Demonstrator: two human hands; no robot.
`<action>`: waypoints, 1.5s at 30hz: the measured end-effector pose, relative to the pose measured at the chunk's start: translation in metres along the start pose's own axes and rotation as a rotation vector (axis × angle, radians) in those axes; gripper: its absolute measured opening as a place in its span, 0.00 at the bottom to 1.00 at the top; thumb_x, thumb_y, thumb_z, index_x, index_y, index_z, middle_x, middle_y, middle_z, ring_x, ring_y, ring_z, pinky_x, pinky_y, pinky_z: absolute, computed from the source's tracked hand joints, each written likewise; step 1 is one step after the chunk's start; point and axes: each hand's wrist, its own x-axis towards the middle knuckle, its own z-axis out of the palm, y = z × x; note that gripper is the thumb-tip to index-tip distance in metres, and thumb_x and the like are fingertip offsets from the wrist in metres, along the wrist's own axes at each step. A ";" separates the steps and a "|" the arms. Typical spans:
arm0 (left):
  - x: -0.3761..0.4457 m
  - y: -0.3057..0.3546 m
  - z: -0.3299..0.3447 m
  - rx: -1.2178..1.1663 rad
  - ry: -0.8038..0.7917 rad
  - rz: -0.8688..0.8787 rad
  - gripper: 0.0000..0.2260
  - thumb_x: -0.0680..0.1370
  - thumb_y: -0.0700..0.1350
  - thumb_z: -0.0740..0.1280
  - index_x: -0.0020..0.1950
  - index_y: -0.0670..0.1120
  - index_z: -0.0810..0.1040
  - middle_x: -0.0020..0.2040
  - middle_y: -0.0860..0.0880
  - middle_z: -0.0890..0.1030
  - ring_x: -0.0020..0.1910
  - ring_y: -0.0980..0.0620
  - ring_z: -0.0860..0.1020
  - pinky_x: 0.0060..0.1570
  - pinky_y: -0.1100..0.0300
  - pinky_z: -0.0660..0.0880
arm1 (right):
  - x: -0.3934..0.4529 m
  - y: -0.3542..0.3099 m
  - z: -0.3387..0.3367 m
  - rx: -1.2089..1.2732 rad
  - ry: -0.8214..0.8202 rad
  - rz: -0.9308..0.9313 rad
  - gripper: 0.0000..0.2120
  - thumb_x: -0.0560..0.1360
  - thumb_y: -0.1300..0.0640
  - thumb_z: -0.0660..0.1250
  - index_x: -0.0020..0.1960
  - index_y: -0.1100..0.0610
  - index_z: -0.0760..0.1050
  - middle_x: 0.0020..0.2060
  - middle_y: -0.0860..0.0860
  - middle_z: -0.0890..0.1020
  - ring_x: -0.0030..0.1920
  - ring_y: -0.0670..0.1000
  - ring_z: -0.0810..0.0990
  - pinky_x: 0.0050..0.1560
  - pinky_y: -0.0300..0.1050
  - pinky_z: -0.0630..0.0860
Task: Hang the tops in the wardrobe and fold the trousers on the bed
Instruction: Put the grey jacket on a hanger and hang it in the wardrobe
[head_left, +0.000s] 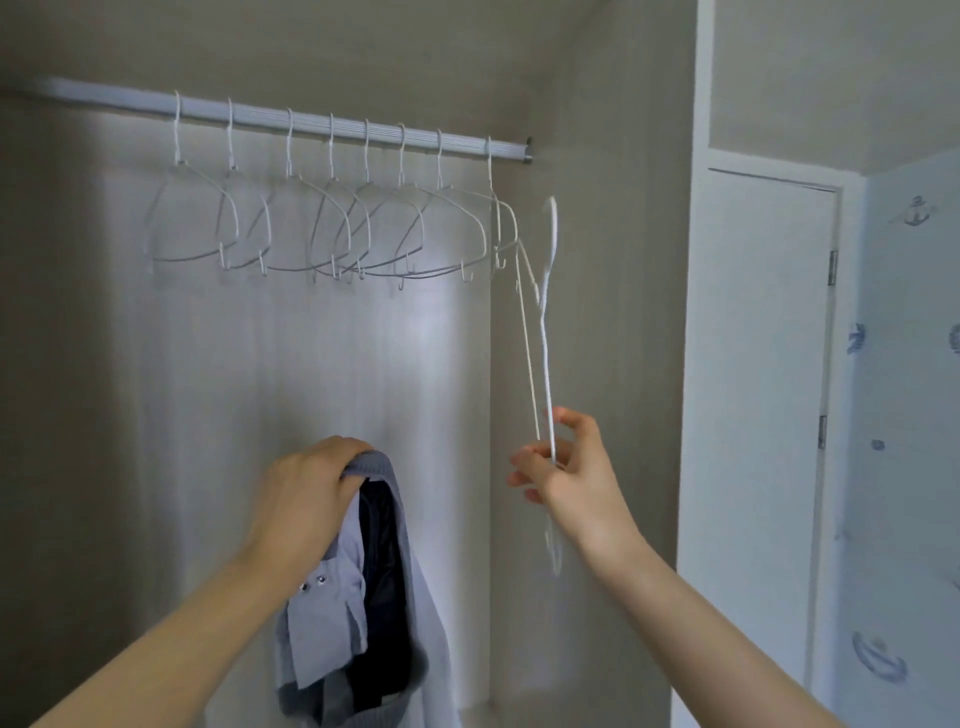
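My left hand (311, 483) grips the ribbed collar of a grey jacket (322, 623) with a dark lining, which hangs down in front of the open wardrobe. My right hand (566, 467) pinches a white wire hanger (546, 343) at its lower part, the hook pointing up just right of the rail's end. The hanger is off the silver rail (311, 122), and one of its ends sits close to the last hanger on it.
Several empty white hangers (332, 228) hang along the rail. The wardrobe's right side wall (587, 312) stands just behind the held hanger. A white door (758, 415) and a wall with blue nautical prints (909, 364) lie to the right.
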 end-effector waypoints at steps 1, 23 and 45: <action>0.001 0.002 -0.002 -0.049 -0.035 -0.108 0.07 0.73 0.35 0.71 0.47 0.45 0.85 0.40 0.50 0.85 0.34 0.53 0.77 0.32 0.77 0.59 | 0.007 -0.002 0.002 0.052 -0.016 0.062 0.17 0.77 0.67 0.63 0.62 0.55 0.63 0.35 0.54 0.76 0.25 0.44 0.76 0.36 0.42 0.77; 0.029 0.011 -0.001 -0.448 -0.531 -1.020 0.04 0.77 0.40 0.68 0.49 0.40 0.81 0.39 0.44 0.80 0.35 0.49 0.76 0.31 0.64 0.73 | -0.009 -0.013 -0.052 0.120 -0.344 0.173 0.04 0.76 0.64 0.65 0.47 0.60 0.80 0.24 0.49 0.69 0.21 0.46 0.57 0.23 0.31 0.52; 0.017 0.026 -0.010 0.051 -0.185 -0.209 0.09 0.71 0.34 0.69 0.44 0.46 0.85 0.41 0.48 0.82 0.41 0.48 0.79 0.39 0.60 0.67 | 0.016 0.010 -0.023 -0.088 -0.755 0.372 0.03 0.75 0.62 0.67 0.46 0.57 0.79 0.24 0.48 0.67 0.21 0.44 0.56 0.22 0.32 0.50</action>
